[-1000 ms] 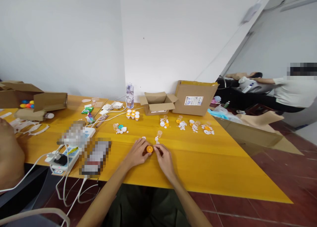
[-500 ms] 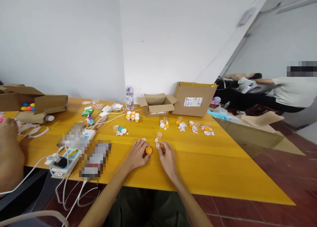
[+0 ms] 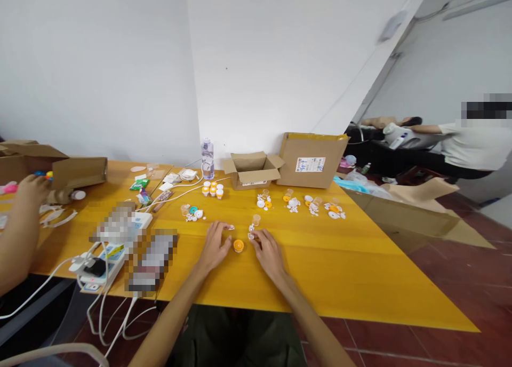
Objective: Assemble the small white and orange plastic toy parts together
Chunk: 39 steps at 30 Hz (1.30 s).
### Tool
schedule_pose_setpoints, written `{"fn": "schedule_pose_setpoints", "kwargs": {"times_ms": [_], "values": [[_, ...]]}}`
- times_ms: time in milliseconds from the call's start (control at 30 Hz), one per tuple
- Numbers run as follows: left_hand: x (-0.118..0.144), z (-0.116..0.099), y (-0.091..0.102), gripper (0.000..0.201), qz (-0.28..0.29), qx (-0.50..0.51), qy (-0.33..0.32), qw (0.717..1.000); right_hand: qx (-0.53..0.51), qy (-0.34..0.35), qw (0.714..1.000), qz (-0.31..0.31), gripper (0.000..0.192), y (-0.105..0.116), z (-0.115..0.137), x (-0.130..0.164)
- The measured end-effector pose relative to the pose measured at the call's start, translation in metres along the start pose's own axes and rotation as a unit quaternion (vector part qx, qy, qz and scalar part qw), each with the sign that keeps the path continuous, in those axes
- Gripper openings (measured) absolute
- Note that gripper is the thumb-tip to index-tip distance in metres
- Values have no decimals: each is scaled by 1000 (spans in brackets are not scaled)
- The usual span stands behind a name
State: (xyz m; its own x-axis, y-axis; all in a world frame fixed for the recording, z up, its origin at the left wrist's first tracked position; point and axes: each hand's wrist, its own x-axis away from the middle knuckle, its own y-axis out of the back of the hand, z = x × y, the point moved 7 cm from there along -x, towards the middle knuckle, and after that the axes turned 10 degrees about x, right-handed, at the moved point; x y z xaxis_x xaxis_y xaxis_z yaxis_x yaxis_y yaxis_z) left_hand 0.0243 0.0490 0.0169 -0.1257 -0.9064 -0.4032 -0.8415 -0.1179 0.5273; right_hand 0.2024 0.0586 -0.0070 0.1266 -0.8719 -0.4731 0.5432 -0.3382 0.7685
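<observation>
A small orange cap (image 3: 239, 245) sits on the worktop (image 3: 360, 271) near the middle of its near edge, between the two hands. The left hand (image 3: 213, 245) lies just to its left, fingers spread and flat, its grip released; the thumb side is close to the cap, though contact is too fine to tell. The right hand (image 3: 269, 252) rests to the cap's right, fingers curled toward a cluster of tiny white parts (image 3: 252, 230) beside a little clear cup (image 3: 256, 218); whether its grip pinches one of them cannot be told.

Risks, as a judgement: the cap is round and light, so a nudge from either thumb could send it rolling toward the near edge and off the worktop. The white parts are small and loose, and a sweeping finger could scatter them or knock the clear cup over.

Both forearms reach in from the near edge and converge, wrists low, palms down. Further back lie more orange and white pieces (image 3: 294, 202), a water bottle (image 3: 207, 159) and an open cardboard box (image 3: 252, 169). Another person's hand (image 3: 32, 184) reaches in at the far left edge.
</observation>
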Motion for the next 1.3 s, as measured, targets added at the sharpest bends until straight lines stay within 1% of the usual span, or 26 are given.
{"fn": "schedule_pose_setpoints", "kwargs": {"times_ms": [67,133,233,333,433,633,700,900,1067,1167,1300], "values": [[-2,8,-1,28,-15,-6,8,1000,-1,3,1000,2,21,1,1,0],[-4,14,-4,33,-9,-21,9,1000,0,9,1000,-1,20,2,3,-1],[-8,16,-11,33,11,-58,-1,998,6,23,1000,-3,21,2,6,-2],[-14,15,-15,27,24,-73,-15,997,13,34,999,7,21,1,8,-4],[-23,15,-19,19,39,-58,-22,997,10,41,999,17,22,-2,7,-6],[-45,19,-32,18,93,-17,-16,995,-5,51,999,12,22,-4,4,-7],[-51,20,-36,17,101,-9,-17,995,-8,52,999,11,22,-4,4,-6],[-62,21,-43,16,90,-14,-9,996,-33,54,998,-8,23,0,3,1],[-67,26,-49,19,76,-33,11,996,-32,61,998,-16,25,5,5,4],[-67,27,-52,18,80,-41,25,996,-24,91,996,-2,25,9,12,6],[-64,25,-52,20,89,-36,25,995,-6,161,986,43,28,8,25,14]]}}
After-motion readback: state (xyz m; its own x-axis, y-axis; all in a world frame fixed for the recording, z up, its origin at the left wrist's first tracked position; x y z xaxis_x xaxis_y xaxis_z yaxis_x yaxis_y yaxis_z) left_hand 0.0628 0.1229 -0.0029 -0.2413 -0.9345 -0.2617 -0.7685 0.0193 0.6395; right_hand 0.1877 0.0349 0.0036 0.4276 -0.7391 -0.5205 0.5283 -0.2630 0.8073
